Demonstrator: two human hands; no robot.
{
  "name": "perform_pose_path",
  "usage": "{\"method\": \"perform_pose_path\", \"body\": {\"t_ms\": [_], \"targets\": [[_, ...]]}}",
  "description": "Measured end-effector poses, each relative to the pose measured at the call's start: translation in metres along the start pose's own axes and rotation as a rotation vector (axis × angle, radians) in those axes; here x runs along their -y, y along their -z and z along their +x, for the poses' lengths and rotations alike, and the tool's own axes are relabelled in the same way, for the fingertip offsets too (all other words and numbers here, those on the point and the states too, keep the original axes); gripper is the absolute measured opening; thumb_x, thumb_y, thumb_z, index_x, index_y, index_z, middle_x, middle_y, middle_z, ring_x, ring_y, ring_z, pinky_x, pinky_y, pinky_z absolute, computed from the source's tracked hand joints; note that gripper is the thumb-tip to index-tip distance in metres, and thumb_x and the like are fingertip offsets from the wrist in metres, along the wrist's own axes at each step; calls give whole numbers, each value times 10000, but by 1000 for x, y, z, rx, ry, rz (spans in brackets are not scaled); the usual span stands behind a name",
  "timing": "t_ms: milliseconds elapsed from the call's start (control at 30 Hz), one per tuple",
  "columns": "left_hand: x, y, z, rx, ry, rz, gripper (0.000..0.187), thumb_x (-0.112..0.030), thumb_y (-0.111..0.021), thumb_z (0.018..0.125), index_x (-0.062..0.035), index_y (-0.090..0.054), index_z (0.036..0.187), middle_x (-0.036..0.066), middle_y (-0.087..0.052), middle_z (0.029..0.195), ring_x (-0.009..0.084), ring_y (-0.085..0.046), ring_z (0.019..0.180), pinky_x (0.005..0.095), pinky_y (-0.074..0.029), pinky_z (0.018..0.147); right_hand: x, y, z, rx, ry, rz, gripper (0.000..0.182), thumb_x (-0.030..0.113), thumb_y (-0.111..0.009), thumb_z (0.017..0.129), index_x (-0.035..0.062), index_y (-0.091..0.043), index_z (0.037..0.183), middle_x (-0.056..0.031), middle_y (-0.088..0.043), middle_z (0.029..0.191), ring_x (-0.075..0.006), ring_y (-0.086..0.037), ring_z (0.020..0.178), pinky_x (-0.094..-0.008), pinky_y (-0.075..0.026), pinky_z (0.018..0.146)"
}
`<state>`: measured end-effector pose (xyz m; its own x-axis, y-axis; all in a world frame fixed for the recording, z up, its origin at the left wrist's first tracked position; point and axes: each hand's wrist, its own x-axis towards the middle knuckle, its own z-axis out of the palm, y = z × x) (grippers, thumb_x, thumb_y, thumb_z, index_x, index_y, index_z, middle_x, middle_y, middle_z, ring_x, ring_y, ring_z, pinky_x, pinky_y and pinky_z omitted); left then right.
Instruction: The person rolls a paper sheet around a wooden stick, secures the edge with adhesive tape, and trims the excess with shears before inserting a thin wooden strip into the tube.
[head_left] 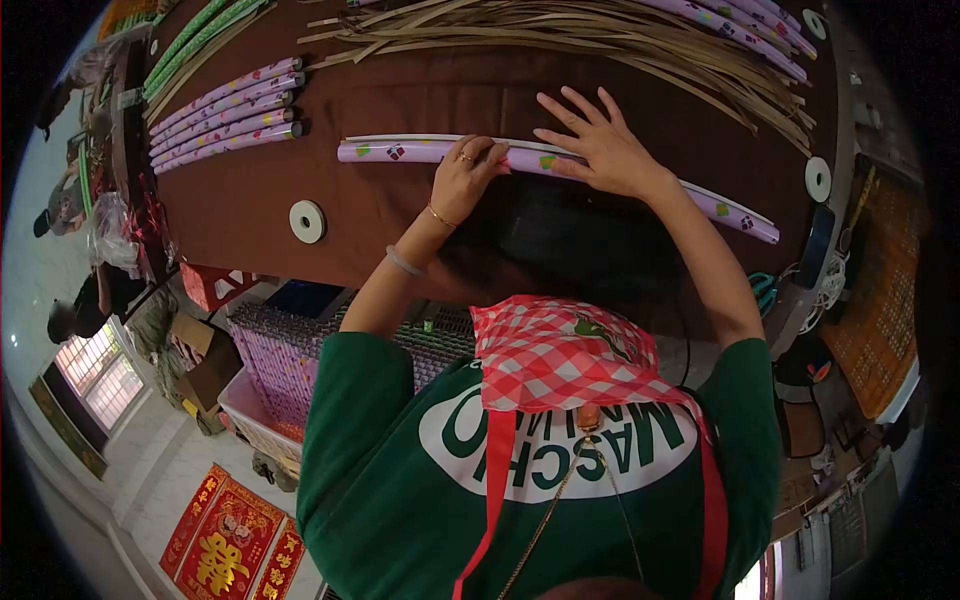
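A long lilac tube with coloured prints (395,153) lies across the brown cloth, a pale strip running along its far edge. My left hand (468,172), with a ring and wrist bands, has its fingers closed round the tube left of its middle. Something small and pink-red (505,161) shows by its fingertips. To the right, my right hand (605,148) is spread open, palm down, its thumb side resting on the tube and its fingers pointing to the far side. The surfaces under both palms are hidden.
Several finished-looking lilac tubes (225,113) lie at the left, near green ones (200,40). Long brown strips (560,40) cover the far side. White tape rolls sit at the left (307,221) and right (818,179). Teal-handled scissors (764,291) are at the right edge.
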<state>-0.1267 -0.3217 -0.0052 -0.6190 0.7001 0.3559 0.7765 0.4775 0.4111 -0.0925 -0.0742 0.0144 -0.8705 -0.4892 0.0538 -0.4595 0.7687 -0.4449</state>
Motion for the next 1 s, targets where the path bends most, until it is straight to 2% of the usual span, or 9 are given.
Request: {"method": "perform_pose_path", "body": {"t_ms": [300, 367, 433, 667, 733, 767, 867, 900, 1000], "targets": [[-1, 3, 2, -5, -8, 17, 351, -134, -689, 668, -72, -595, 1000, 73, -517, 941, 257, -541, 867, 353, -468, 745, -3, 15, -11, 124, -17, 11, 415, 507, -418, 863, 264, -583, 1156, 24, -221, 1442, -225, -183, 1332, -481, -64, 1089], [-1, 2, 2, 2, -11, 23, 356, -139, -689, 667, -71, -594, 1003, 73, -516, 943, 257, -540, 867, 354, -469, 745, -6, 16, -14, 129, -30, 9, 420, 505, -422, 862, 252, -584, 1156, 25, -222, 1442, -225, -190, 1329, -479, -69, 1089], [0, 1, 2, -5, -23, 41, 360, -148, -689, 667, -67, -592, 1004, 75, -515, 940, 258, -540, 865, 355, -472, 741, -7, 12, -16, 18, -5, 0, 419, 495, -431, 862, 230, -595, 1142, 21, -230, 1439, -228, -201, 1324, -477, -72, 1089], [-1, 1, 1, -2, -18, 28, 352, -154, -687, 672, -67, -590, 999, 75, -509, 943, 258, -539, 865, 353, -473, 737, -6, 36, -34, 101, -32, 53, 400, 466, -491, 842, 176, -637, 1074, -2, -266, 1425, -229, -219, 1315, -475, -96, 1084], [0, 0, 0, -15, -20, 39, 348, -153, -687, 674, -69, -588, 997, 76, -511, 940, 256, -540, 869, 353, -473, 734, -10, 48, -55, 68, -86, 3, 370, 426, -553, 812, 132, -658, 1012, -20, -285, 1417, -227, -222, 1315, -463, -116, 1080], [0, 0, 1, -17, -22, 34, 348, -153, -687, 674, -69, -588, 997, 76, -511, 940, 256, -540, 869, 353, -473, 734, -10, 53, -66, 20, -116, -1, 337, 356, -620, 775, 100, -643, 994, -38, -341, 1381, -232, -271, 1289, -452, -158, 1070], [-1, 1, 2, -7, -25, 59, 332, -154, -688, 676, -70, -591, 983, 74, -514, 933, 253, -541, 873, 351, -473, 733, -12, 60, -105, 11, -284, -37, 360, 300, -636, 763, 120, -589, 1071, -52, -405, 1322, -238, -330, 1254, -445, -178, 1062], [-2, 2, 3, -7, -19, 65, 326, -153, -688, 677, -70, -593, 978, 72, -514, 930, 253, -541, 874, 353, -473, 734, -14, 61, -119, 3, -307, -60, 406, 275, -655, 745, 120, -559, 1107, -56, -465, 1234, -239, -410, 1175, -427, -233, 1032], [-1, 0, 0, 8, -16, 75, 320, -156, -691, 676, -76, -601, 972, 66, -522, 946, 256, -542, 884, 356, -474, 740, -5, 63, -149, -32, -478, -75, 399, 266, -660, 741, 97, -553, 1086, -62, -499, 1162, -248, -452, 1110, -426, -272, 999]]}}
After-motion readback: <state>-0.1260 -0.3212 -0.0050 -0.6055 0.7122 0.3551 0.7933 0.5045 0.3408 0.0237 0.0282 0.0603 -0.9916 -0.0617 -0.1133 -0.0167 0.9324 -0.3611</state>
